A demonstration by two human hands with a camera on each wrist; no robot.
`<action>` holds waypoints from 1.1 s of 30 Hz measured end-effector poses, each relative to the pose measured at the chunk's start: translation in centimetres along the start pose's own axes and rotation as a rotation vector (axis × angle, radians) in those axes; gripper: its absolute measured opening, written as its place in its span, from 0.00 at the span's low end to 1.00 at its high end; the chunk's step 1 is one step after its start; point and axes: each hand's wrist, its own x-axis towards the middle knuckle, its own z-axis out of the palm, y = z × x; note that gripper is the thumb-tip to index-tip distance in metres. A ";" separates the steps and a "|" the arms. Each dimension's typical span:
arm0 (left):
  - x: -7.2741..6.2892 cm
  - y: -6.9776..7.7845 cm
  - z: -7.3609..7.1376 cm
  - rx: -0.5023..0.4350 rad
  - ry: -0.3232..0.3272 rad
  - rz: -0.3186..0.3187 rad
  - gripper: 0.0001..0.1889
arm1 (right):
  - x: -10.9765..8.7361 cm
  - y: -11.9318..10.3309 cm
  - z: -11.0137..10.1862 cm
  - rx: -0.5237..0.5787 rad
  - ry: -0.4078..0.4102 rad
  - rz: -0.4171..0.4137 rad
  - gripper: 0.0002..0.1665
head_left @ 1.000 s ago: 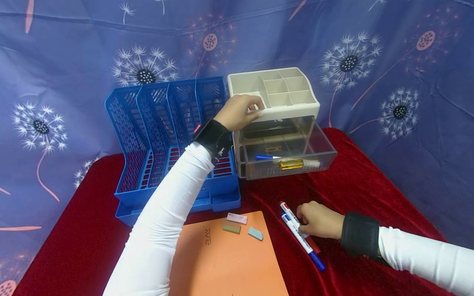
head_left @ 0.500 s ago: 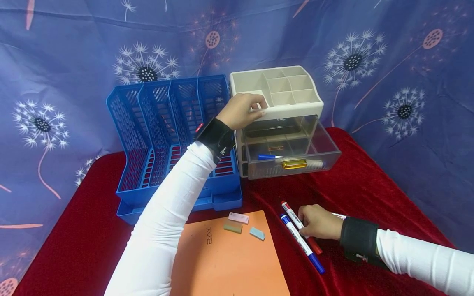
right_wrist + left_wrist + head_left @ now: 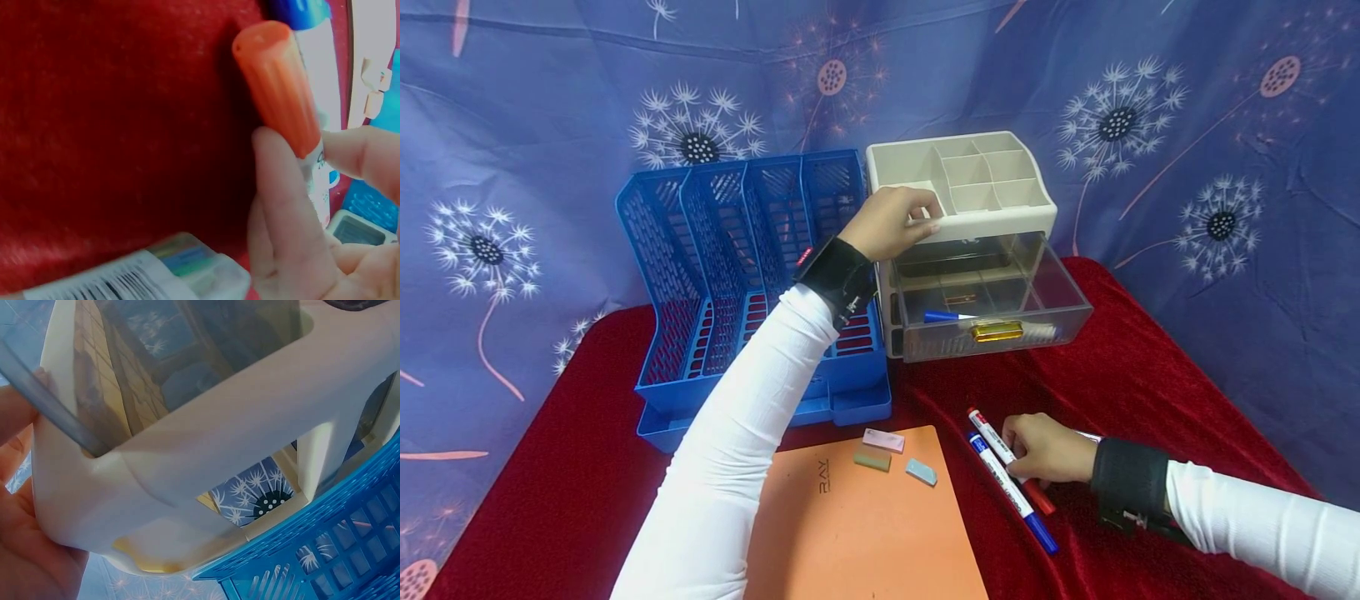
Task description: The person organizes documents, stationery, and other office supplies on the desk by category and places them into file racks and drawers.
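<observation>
My left hand [image 3: 891, 221] grips the front left edge of the cream desk organizer [image 3: 1000, 223], thumb beneath the rim. Below that rim, its clear drawer [image 3: 1045, 321] is pulled out, holding a blue-capped pen [image 3: 942, 317] and other small items. On the red cloth, my right hand [image 3: 1048, 448] pinches a red marker [image 3: 987, 427] between thumb and fingers. The right wrist view shows its cap [image 3: 278, 87], which looks orange-red there, just above the fingertips. A blue marker [image 3: 1011, 492] lies alongside, nearly parallel to the red one.
A blue file rack [image 3: 760, 275] stands left of the organizer. An orange folder [image 3: 865, 533] lies in front, bearing pink [image 3: 883, 440], green [image 3: 872, 458] and light blue [image 3: 921, 472] erasers. A clear pack with a barcode [image 3: 119, 281] lies near my right hand.
My right hand has shifted slightly, and more of the red marker shows beside the blue one. A pale edge has come into sight behind the right wrist. The left hand keeps its grip.
</observation>
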 end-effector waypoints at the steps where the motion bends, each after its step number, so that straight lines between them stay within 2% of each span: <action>1: 0.0 0.0 0.0 -0.001 0.001 0.001 0.10 | 0.0 -0.1 -0.1 0.000 -0.006 -0.005 0.12; 4: 0.0 0.0 0.0 -0.001 0.002 0.004 0.10 | -0.1 -0.4 -0.5 -0.015 -0.023 -0.024 0.12; 9: -0.1 0.0 0.0 0.000 -0.002 0.005 0.10 | -0.2 -1.1 -1.2 -0.076 -0.067 -0.123 0.12; 14: -0.1 0.0 0.0 -0.003 0.003 0.001 0.10 | -0.4 -1.9 -1.9 -0.061 -0.136 -0.213 0.13; 17: -0.1 0.0 -0.1 -0.005 0.007 0.001 0.10 | -0.5 -2.5 -2.3 -0.072 -0.146 -0.250 0.13; 26: -0.2 0.0 0.0 0.003 0.008 0.007 0.10 | -1.1 -4.8 -3.3 -0.127 -0.102 -0.386 0.17; 33: -0.2 0.0 0.1 0.007 0.012 0.006 0.10 | -2.0 -7.3 -4.7 -0.313 0.001 -0.467 0.18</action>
